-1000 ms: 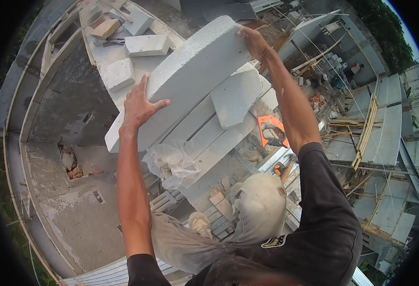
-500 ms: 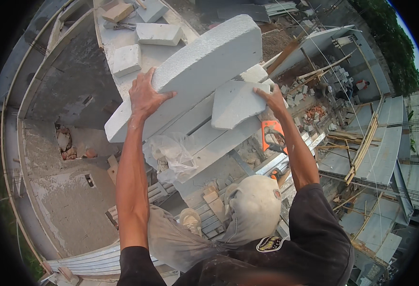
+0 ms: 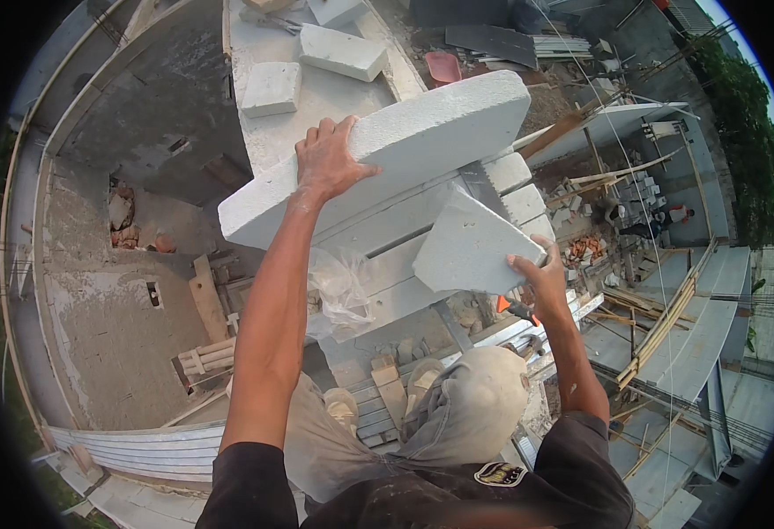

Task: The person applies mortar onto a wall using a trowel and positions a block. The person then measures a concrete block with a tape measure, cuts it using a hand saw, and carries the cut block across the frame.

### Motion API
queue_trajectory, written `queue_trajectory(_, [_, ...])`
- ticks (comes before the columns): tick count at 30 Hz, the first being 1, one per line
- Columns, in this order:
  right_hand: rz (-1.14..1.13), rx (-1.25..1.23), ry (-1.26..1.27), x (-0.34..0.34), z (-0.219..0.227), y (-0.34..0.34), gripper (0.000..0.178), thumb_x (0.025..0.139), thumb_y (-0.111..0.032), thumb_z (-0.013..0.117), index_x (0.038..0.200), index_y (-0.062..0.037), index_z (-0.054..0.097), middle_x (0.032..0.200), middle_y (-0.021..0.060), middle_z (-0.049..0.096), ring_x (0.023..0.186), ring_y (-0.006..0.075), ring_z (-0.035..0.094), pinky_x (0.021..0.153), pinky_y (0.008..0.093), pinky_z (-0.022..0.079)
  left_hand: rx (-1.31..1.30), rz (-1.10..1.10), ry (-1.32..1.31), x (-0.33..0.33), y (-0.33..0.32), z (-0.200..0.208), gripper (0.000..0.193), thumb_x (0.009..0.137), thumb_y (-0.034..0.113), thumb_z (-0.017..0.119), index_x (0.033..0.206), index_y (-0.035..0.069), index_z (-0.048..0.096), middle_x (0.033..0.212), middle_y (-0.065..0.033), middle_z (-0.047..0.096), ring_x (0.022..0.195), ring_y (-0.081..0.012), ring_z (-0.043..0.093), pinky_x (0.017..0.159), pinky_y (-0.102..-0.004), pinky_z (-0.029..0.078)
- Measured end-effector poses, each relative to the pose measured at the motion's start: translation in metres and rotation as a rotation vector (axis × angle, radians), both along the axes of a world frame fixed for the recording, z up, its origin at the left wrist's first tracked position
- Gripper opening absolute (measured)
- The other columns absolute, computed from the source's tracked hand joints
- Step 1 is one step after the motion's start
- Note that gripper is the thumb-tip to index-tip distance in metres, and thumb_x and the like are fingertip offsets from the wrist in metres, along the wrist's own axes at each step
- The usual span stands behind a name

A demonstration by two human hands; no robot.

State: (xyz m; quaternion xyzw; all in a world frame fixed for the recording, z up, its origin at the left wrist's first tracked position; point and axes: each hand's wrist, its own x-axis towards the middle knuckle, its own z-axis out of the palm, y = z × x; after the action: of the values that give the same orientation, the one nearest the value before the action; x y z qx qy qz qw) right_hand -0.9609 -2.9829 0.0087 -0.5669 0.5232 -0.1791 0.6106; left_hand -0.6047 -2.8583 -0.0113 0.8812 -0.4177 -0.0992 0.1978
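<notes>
My left hand [image 3: 330, 163] grips the upper edge of a long white aerated concrete block [image 3: 422, 132], fingers over its top and thumb against its broad face. The block stands on edge, slanting up to the right. My right hand [image 3: 543, 278] holds a smaller, angular offcut of aerated concrete [image 3: 468, 242] by its right corner, thumb on its face. That offcut is tilted in front of the long block. Partly hidden behind it is a grey metal strip [image 3: 482, 183]. Just below the offcut shows an orange-and-black tool handle [image 3: 519, 310].
A clear plastic bag [image 3: 338, 286] lies on pale slabs before my knees. More cut blocks [image 3: 343, 53] rest on the ledge beyond. Left is a deep drop beside a grey rendered wall [image 3: 140, 353]. Right, far below, are bamboo poles [image 3: 669, 309], rubble and people.
My right hand has drawn the offcut nearer and turned it, uncovering the grey strip. My left hand stays on the long block. The whole view has shifted.
</notes>
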Motion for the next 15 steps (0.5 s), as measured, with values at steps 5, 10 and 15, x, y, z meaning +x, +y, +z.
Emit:
queue_trajectory(5, [0.074, -0.214, 0.110, -0.040, 0.079, -0.032, 0.066, 0.071, -0.020, 0.077, 0.126, 0.0015, 0.046, 0.105, 0.0155, 0.057, 0.092, 0.0219, 0.059, 0.081, 0.0325, 0.050, -0.002, 0.028, -0.191, -0.039, -0.005, -0.010, 0.092, 0.064, 0.045, 0.083, 0.140, 0.010, 0.047, 0.119, -0.0114, 0.050, 0.116, -0.0298, 0.046, 0.102, -0.0456, 0.032])
queue_trajectory(10, [0.155, -0.411, 0.039, 0.011, 0.147, -0.061, 0.074, 0.073, -0.036, 0.074, 0.128, 0.0037, 0.044, 0.104, 0.0194, 0.056, 0.093, 0.0234, 0.060, 0.082, 0.0343, 0.050, -0.009, 0.007, -0.167, -0.029, -0.004, -0.010, 0.090, 0.065, 0.045, 0.083, 0.140, 0.011, 0.046, 0.119, -0.0110, 0.050, 0.115, -0.0297, 0.046, 0.102, -0.0463, 0.032])
queue_trajectory(15, [0.216, -0.291, -0.278, 0.151, 0.156, -0.116, 0.072, 0.079, -0.050, 0.072, 0.125, 0.0024, 0.052, 0.114, 0.0162, 0.054, 0.111, 0.0240, 0.049, 0.098, 0.0449, 0.037, -0.002, 0.009, -0.161, -0.035, -0.005, -0.003, 0.090, 0.066, 0.046, 0.082, 0.140, 0.011, 0.046, 0.120, -0.0113, 0.051, 0.115, -0.0299, 0.046, 0.102, -0.0458, 0.032])
